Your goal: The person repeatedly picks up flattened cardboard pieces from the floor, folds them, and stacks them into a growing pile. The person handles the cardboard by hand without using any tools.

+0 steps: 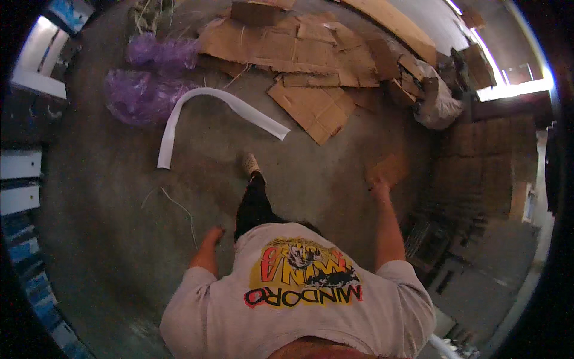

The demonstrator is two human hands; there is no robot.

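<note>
The right hand [379, 190] is gripping a small cardboard piece [388, 169], fingers pinching its lower edge; it is extending forward from the grip. The left hand [213, 234] is hanging empty, finger position indiscernible, beside the leg.

Two purple plastic bundles [149, 78], one white strip [209, 105], perhaps a dozen cardboard sheets [311, 66].

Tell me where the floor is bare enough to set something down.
Bare concrete floor lies left of the left hand, below the white strip and purple bags. Another bare patch sits between the shoe and the right hand, which holds a cardboard piece. It is crowded at the cardboard pile and the stacked boxes on the right.
</note>
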